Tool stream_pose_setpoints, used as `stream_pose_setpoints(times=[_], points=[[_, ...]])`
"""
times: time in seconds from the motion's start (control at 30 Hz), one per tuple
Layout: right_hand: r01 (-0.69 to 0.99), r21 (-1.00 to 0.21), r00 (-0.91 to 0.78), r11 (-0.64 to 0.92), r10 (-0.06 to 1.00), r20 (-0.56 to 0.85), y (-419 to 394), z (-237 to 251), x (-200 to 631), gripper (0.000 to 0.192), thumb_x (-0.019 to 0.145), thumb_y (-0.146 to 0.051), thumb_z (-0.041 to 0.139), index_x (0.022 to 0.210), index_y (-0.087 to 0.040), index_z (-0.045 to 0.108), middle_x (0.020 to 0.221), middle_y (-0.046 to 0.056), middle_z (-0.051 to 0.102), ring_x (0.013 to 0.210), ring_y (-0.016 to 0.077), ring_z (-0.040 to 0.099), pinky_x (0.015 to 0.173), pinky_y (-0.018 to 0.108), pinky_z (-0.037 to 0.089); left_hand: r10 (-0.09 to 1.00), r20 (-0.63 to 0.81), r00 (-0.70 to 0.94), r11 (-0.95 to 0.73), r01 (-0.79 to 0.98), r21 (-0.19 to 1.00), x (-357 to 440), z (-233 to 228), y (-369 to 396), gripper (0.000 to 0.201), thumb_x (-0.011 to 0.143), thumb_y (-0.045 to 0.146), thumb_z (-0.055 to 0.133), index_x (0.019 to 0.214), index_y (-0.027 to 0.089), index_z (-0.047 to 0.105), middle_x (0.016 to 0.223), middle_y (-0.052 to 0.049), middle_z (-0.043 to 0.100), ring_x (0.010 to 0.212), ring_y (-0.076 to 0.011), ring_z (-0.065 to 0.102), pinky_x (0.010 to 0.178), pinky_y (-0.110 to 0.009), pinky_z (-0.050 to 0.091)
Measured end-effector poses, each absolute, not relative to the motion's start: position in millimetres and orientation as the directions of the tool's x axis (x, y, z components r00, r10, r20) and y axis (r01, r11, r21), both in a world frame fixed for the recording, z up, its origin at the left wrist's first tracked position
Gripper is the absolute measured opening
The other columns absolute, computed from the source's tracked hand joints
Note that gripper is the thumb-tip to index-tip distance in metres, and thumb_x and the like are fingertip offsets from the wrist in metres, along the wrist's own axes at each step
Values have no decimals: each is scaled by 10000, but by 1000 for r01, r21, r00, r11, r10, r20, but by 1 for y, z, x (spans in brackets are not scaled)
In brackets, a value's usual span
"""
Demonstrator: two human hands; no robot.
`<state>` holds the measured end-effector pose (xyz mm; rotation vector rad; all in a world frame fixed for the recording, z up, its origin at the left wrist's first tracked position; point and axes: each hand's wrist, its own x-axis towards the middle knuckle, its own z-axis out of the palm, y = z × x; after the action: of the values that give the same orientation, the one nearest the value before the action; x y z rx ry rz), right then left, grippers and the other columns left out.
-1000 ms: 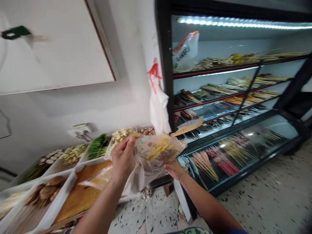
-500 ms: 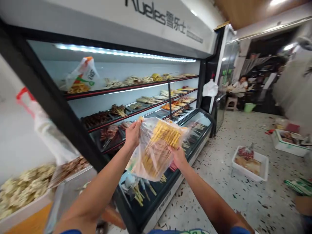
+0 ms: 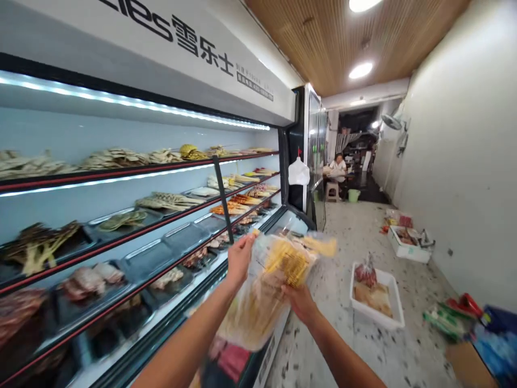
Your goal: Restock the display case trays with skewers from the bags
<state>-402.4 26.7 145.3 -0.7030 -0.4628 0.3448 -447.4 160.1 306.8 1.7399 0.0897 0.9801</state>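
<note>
Between my hands is a clear plastic bag with yellowish skewered food inside, partly blurred by motion. My left hand pinches the bag's upper left corner between thumb and fingers. Lower on the right side, my right hand grips the bag, its fingers partly hidden by it. Both hands are in front of an open display fridge. On its shelves lie skewers and trays of food, among them orange-red skewers, pale flat skewers and meat pieces.
On the speckled floor to the right stand a white tub with bagged food and a second white box. Bags and a cardboard box lie at the lower right. Further back are a stool, a green bucket and a seated person.
My view has swung to the right along the fridge. The bag stays in both hands and now sits slightly lower and further right in view.
</note>
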Motion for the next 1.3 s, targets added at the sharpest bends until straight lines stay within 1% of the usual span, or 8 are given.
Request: stream_pose_setpoints(times=[0.23, 0.47, 0.63, 0.8, 0.9, 1.07, 1.17, 1.3], points=[[-188, -809, 845, 557, 512, 156, 5, 153, -223, 364, 584, -264, 761, 930, -181, 685, 995, 94, 667, 982, 281, 592, 954, 460, 401, 524, 477, 706, -181, -456, 872, -279, 297, 155, 390, 760, 483, 550, 889, 145, 694, 816, -37, 674, 745, -186, 587, 631, -258, 450], [-262, -776, 869, 573, 490, 69, -8, 162, -65, 338, 560, -245, 776, 875, -156, 695, 944, 114, 681, 906, 288, 620, 899, 460, 445, 447, 441, 778, -105, -443, 890, -140, 325, 138, 418, 749, 494, 556, 948, 145, 676, 724, -21, 647, 627, -149, 544, 564, -234, 410], [-236, -792, 834, 563, 536, 133, -18, 169, 56, 386, 565, -269, 770, 923, -160, 677, 989, 120, 667, 948, 282, 605, 905, 456, 433, 432, 474, 767, -302, -372, 878, -52, 332, 129, 441, 741, 489, 557, 993, 140, 652, 688, -10, 599, 571, -117, 475, 529, -215, 359], [-256, -830, 739, 496, 654, 164, -15, 194, 160, 377, 555, -214, 775, 912, -170, 661, 958, 69, 676, 897, 216, 614, 885, 384, 447, 568, 539, 622, -611, -120, 782, 13, 352, 124, 506, 760, 459, 540, 1178, 175, 547, 549, 56, 429, 508, -94, 376, 515, -208, 314], [-317, -837, 668, 446, 731, 136, 1, 208, 211, 383, 500, -177, 795, 861, -161, 666, 854, 38, 689, 785, 187, 628, 811, 345, 484, 585, 578, 569, -728, 53, 684, 42, 372, 129, 487, 800, 475, 471, 1185, 187, 545, 611, 39, 507, 550, -104, 429, 554, -213, 344], [-422, -841, 438, 338, 888, 137, 45, 207, 277, 440, 467, -144, 797, 886, -145, 665, 882, 41, 689, 807, 183, 630, 840, 361, 481, 507, 280, 815, -811, 341, 475, 85, 392, 155, 389, 798, 451, 441, 960, 182, 671, 912, -24, 657, 816, -169, 572, 721, -231, 407], [-424, -854, 338, 300, 928, 157, 73, 199, 307, 459, 465, -132, 794, 905, -136, 663, 920, 58, 686, 839, 193, 632, 868, 385, 469, 518, 52, 854, -827, 484, 286, 107, 396, 175, 442, 757, 383, 468, 1130, 176, 586, 910, -40, 653, 796, -182, 583, 701, -244, 412], [-409, -882, 219, 235, 963, 156, 108, 190, 344, 447, 460, -137, 796, 889, -135, 670, 903, 59, 689, 817, 195, 641, 848, 382, 481, 538, -120, 834, -808, 551, 209, 135, 397, 198, 664, 690, 338, 525, 1309, 138, 389, 937, -60, 637, 813, -190, 587, 684, -234, 417]])
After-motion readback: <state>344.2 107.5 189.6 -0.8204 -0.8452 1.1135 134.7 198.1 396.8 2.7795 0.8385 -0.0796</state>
